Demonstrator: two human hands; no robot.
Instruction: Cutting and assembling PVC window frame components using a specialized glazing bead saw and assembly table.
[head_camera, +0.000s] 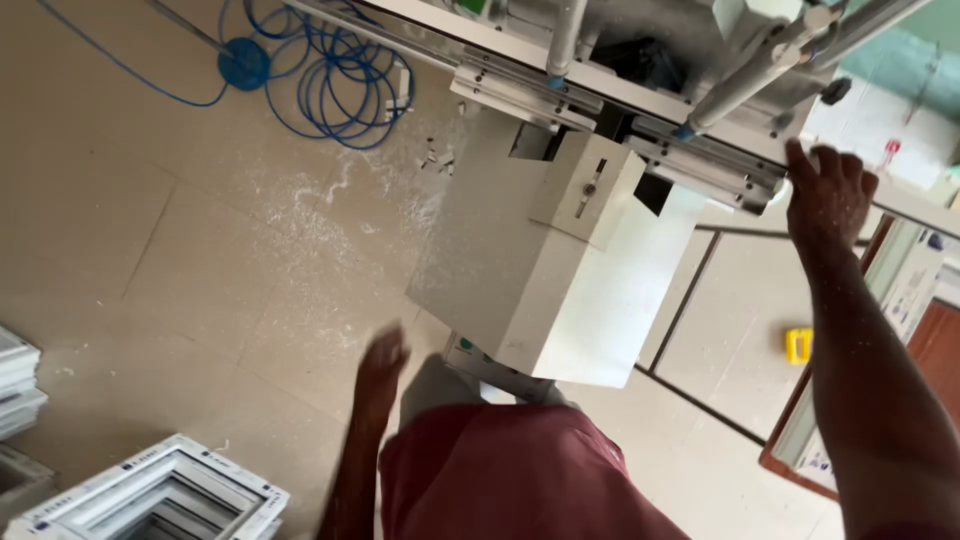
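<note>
I look down along my body at a white box-shaped machine (540, 270) with metal rails on top. My right hand (828, 195) is stretched out to the right and rests on the edge of a white profile bar (890, 205) lying on the machine's rail; its fingers curl over that edge. My left hand (381, 362) hangs blurred beside my dark red shirt, holding nothing, fingers loosely apart, nearest the machine's lower left corner.
Coiled blue hose (330, 75) lies on the tiled floor at the top left, with white shavings (330, 205) scattered below it. White window frames (165, 495) are stacked at the bottom left. A small yellow object (798, 345) lies on the floor at right.
</note>
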